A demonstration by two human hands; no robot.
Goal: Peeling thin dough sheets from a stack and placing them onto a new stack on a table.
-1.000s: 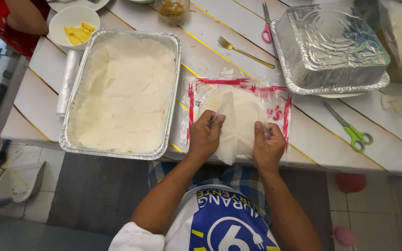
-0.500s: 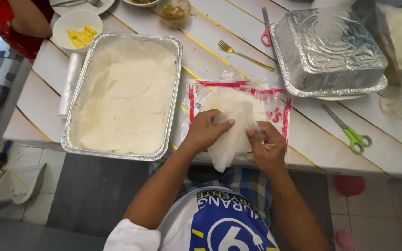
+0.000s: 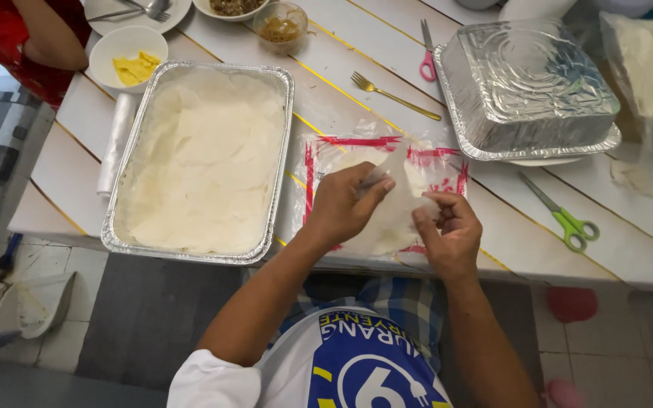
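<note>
My left hand (image 3: 344, 205) and my right hand (image 3: 448, 230) both pinch a thin, pale round pastry sheet (image 3: 391, 213), lifted and folded above a clear plastic wrapper with red edges (image 3: 447, 168) that lies on the white slatted table (image 3: 349, 91). More pale sheets show inside the wrapper beneath the hands. To the left sits a large foil tray (image 3: 277, 162) lined with overlapping pale sheets.
An upturned foil tray (image 3: 527, 83) rests at the right. Green scissors (image 3: 564, 215), pink scissors (image 3: 426, 54), a gold fork (image 3: 394, 94), a roll of clear wrap (image 3: 117, 140), a bowl of yellow pieces (image 3: 128, 57) and small bowls lie around. Another person's arm (image 3: 47, 34) is at top left.
Both hands went from pressing on the sheets in the wrapper to lifting one sheet up off the stack, peeling it free between the fingers.
</note>
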